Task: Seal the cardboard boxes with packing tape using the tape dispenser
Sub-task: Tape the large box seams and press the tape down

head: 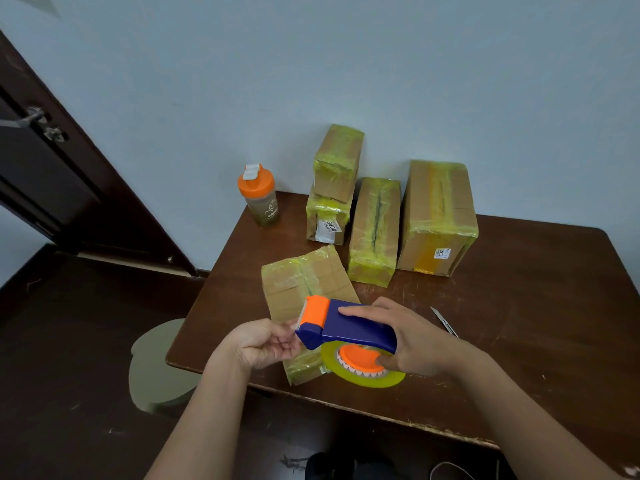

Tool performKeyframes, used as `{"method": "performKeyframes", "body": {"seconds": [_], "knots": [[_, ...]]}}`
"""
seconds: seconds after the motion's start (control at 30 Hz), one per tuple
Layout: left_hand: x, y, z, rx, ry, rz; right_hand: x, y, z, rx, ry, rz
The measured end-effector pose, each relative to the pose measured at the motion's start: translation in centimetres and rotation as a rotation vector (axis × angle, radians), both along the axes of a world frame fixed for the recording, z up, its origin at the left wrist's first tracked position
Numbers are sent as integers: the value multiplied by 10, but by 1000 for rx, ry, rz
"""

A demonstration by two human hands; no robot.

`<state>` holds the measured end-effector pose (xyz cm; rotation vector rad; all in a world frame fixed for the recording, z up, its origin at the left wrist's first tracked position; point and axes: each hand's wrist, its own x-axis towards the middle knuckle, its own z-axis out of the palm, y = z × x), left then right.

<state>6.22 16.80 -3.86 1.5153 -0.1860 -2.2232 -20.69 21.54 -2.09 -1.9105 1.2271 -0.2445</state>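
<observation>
The right hand (408, 337) grips the blue and orange tape dispenser (346, 327) from above, index finger laid straight along its blue top and thumb curled under against the orange hub of the tape roll (363, 370). The dispenser is held above the near left part of the table (519, 323), over the near end of a flat cardboard box (304, 296). Its long axis runs roughly left to right, with the orange cutter head pointing left and slightly away, and the yellowish roll hanging below the handle.

The left hand (266, 344) is at the cutter head, palm up, fingers curled in at the tape outlet; whether they pinch the tape end cannot be told.

The flat box lies with its long axis running from the near edge toward the wall, and its near end reaches the table's front edge. There are 5 cardboard boxes in all, each wrapped in yellowish tape: the flat one, 2 small ones (337, 164) stacked against the wall, a narrow one (375, 230) beside them, and a larger one (438, 216) on the right. The right half of the table is bare wood, except for 1 small blade (443, 320) just beyond the right hand. 1 orange-lidded bottle (259, 195) stands at the far left corner.
</observation>
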Motion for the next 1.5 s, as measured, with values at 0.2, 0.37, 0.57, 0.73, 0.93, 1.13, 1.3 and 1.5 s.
{"method": "performKeyframes", "body": {"seconds": [0.2, 0.37, 0.57, 0.73, 0.93, 1.13, 1.3, 1.5], "knots": [[-8, 8, -2, -19, -31, -57, -2, 6, -15, -114, 152, 38], [-20, 4, -7, 22, -42, -63, -10, 10, -21, -90, 158, 16], [-27, 0, -14, 54, -92, -110, 0, 11, -22, -48, 161, -60], [-38, -2, -14, 85, -131, -89, 5, 9, -29, -48, 253, -80], [-45, -7, -14, 56, -243, -15, -3, 14, -21, -16, 274, -60], [-4, -23, -9, -46, -346, 62, -24, 17, -12, -16, 359, -41], [-5, -6, -17, -124, -435, -5, -30, 6, 3, -56, 398, -68], [-17, 6, -19, -189, -476, -5, -39, -10, 7, 73, 301, -95]]}}
